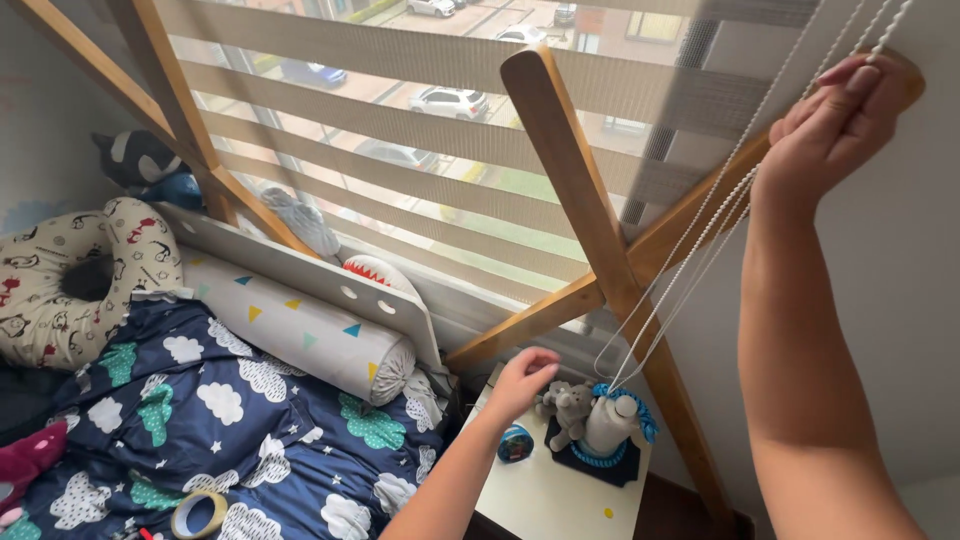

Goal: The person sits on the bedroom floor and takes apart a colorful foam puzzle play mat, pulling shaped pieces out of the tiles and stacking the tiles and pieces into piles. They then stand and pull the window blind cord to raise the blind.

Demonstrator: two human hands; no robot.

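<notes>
My right hand is raised at the upper right, its fingers closed on a white beaded cord that hangs in loops from a striped roller blind over the window. My left hand reaches down toward a small white bedside table, fingers curled, holding nothing I can see. It hovers just left of a grey plush elephant and above a small round blue object.
A wooden house-shaped bed frame crosses in front of the window. The bed has a navy cloud-print duvet, a bolster, a ring pillow and a tape roll. A white bottle in a blue ring stands on the table.
</notes>
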